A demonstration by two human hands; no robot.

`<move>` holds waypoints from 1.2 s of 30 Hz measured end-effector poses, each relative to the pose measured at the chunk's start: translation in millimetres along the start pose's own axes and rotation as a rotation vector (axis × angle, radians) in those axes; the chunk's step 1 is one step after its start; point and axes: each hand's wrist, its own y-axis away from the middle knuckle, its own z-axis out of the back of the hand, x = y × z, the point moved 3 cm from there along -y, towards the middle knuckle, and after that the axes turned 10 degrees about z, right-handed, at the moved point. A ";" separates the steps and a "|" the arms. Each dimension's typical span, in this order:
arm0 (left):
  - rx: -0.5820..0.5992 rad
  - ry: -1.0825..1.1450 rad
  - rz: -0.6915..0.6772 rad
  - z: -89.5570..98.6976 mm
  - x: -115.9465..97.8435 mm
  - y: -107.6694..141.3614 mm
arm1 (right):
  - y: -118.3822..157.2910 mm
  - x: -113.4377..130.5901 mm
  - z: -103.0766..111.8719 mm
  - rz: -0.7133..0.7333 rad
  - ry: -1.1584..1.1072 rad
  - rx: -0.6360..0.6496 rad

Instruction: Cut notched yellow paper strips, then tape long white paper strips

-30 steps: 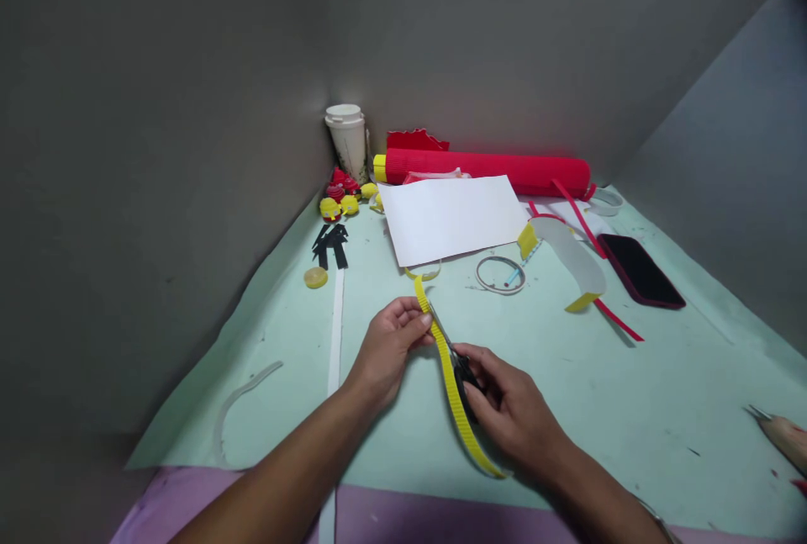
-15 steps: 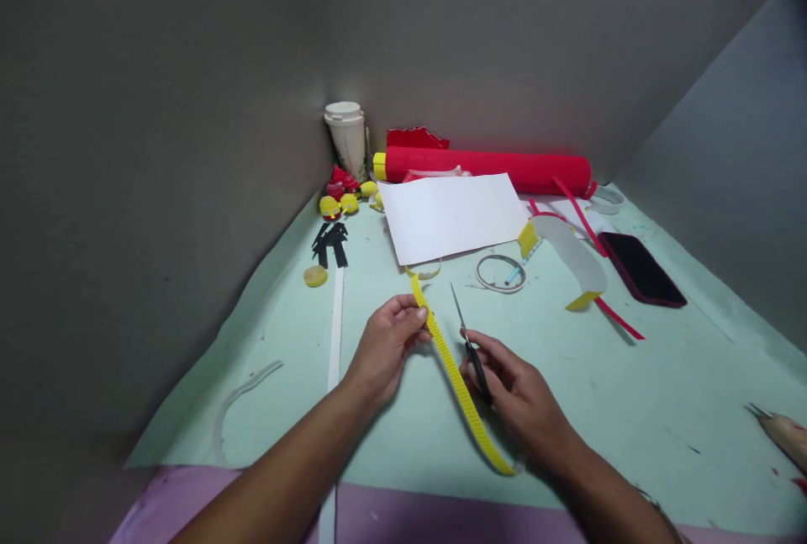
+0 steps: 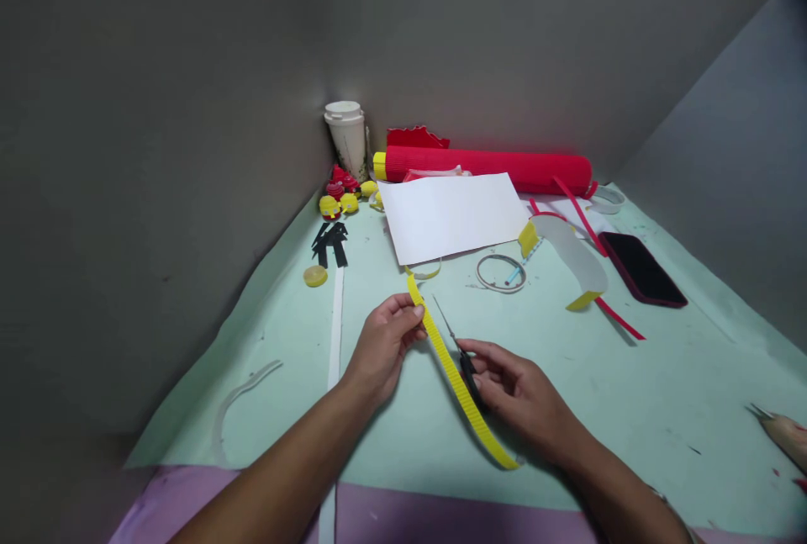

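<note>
A long yellow corrugated paper strip (image 3: 463, 388) is pinched near its upper end between the thumb and fingers of my left hand (image 3: 392, 338). Its lower part curves down and to the right, toward the table's front. My right hand (image 3: 520, 384) is closed around the black handle of a pair of scissors (image 3: 467, 369). The thin blades point up and left, just right of the strip, and look closed together. Past the strip's top end, a curled yellow strip (image 3: 429, 273) lies partly under a white sheet of paper (image 3: 450, 220).
Behind the sheet lies a red corrugated roll (image 3: 492, 167), with a lidded white cup (image 3: 346, 140) to its left. Black strips (image 3: 331, 245) and a yellow coil (image 3: 315, 277) are on the left. A tape ring (image 3: 500, 273) and a phone (image 3: 643, 268) lie on the right.
My right hand has shifted a little left, bringing the scissors closer to the yellow strip. My left hand and the strip's top have moved slightly left.
</note>
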 end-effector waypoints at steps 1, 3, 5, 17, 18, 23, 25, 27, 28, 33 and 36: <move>0.000 0.004 0.000 0.2 0.2 -0.2 | 0.1 -0.7 -0.1 0.002 0.001 0.003; 0.001 0.012 0.001 0.3 0.7 -0.7 | 0.3 -1.7 -0.6 0.009 0.007 0.010; 0.002 0.016 0.000 0.2 0.8 -0.9 | 0.5 -1.8 -0.9 0.018 0.030 0.009; -0.011 0.028 -0.009 -0.4 -0.6 -0.3 | 1.9 3.7 -3.4 0.104 0.176 -0.003; -0.012 0.027 -0.009 -0.4 -0.5 -0.2 | 1.9 4.2 -3.5 0.105 0.183 -0.005; -0.017 0.024 -0.010 -1.4 -0.6 0.6 | 1.4 4.3 -4.2 0.117 0.203 -0.013; -0.016 0.027 -0.016 -1.7 -0.7 0.7 | 1.3 4.0 -4.9 0.113 0.211 -0.018; -0.017 0.031 -0.027 -1.7 -0.9 0.6 | 1.3 4.4 -5.6 0.117 0.223 -0.021; -0.017 0.034 -0.032 -1.6 -0.9 0.4 | 1.4 4.8 -6.0 0.122 0.231 -0.022; -0.023 0.044 -0.039 -1.4 -0.5 0.0 | 1.7 6.6 -7.2 0.134 0.260 -0.030; -0.025 0.043 -0.041 -1.7 -0.4 0.5 | 1.7 6.8 -7.3 0.146 0.270 -0.035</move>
